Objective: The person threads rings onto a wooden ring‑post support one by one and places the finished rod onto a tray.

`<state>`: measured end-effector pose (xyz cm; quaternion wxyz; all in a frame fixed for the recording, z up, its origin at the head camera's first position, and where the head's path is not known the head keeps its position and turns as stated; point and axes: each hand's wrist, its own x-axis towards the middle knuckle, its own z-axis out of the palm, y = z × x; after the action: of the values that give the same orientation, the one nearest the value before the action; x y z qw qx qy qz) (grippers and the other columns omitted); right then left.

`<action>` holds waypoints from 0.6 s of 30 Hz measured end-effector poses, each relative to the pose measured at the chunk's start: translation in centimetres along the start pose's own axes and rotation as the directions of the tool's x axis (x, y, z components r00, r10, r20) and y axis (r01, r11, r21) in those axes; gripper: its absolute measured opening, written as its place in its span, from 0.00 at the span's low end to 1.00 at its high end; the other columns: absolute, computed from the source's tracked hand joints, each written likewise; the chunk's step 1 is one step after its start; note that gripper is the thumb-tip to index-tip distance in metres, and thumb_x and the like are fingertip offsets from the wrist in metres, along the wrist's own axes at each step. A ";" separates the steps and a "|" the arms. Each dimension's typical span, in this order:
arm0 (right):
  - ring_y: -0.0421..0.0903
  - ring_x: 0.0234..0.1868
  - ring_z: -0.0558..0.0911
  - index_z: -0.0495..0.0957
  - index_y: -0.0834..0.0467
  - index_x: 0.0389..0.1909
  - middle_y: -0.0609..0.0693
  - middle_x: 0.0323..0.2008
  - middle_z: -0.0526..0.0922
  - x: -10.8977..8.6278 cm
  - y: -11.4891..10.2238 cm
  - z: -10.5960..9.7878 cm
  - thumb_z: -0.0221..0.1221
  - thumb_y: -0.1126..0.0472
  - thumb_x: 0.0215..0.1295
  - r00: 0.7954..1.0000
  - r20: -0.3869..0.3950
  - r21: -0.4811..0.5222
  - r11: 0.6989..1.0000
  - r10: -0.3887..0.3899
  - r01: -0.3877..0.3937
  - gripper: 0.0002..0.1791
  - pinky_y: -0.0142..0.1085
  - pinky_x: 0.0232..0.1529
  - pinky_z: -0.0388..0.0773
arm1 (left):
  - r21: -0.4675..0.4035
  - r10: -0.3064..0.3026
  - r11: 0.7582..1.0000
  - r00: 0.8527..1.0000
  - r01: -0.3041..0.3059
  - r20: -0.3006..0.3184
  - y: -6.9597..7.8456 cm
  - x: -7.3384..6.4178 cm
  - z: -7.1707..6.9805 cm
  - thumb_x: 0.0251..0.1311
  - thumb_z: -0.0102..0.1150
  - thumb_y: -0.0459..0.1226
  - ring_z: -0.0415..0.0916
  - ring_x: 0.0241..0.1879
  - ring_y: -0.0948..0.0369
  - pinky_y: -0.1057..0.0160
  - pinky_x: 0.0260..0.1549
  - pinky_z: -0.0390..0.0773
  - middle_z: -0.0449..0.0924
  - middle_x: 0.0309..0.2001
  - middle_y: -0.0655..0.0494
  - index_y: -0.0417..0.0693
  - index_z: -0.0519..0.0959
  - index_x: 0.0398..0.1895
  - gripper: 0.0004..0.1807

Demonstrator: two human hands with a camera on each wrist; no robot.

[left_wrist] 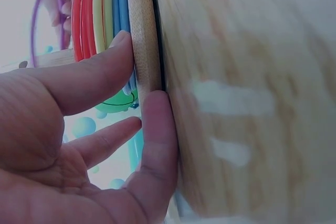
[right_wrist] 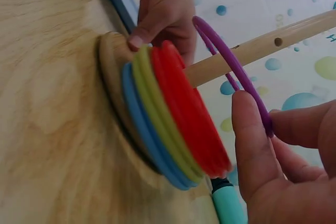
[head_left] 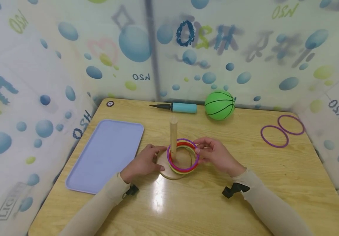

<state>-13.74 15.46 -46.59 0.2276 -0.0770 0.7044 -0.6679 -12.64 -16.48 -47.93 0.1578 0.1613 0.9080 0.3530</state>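
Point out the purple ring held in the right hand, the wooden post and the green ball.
Held purple ring (right_wrist: 235, 65): right wrist view, on its near band.
Wooden post (head_left: 173, 137): head view, midway up its shaft.
Green ball (head_left: 220, 105): head view, at its middle.

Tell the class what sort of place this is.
Probably a small play or activity booth: pale walls printed with blue bubbles rise on three sides, around a round green black-lined ball and an upright wooden ring post.
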 end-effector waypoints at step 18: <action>0.47 0.39 0.88 0.81 0.65 0.59 0.62 0.46 0.85 0.0 0.8 0.2 0.65 0.65 0.73 0.990 -0.096 -0.236 0.969 -0.102 0.077 0.16 0.43 0.39 0.89 | 0.003 -0.019 1.000 1.000 0.020 -0.004 0.1 -0.2 0.0 0.53 0.83 0.39 0.71 0.48 0.56 0.58 0.44 0.74 0.74 0.51 0.46 0.51 0.75 0.74 0.43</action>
<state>-13.53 15.33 -47.34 0.1484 -0.0989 0.7844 -0.5941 -12.46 -16.45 -47.83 0.1591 0.1519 0.9104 0.3505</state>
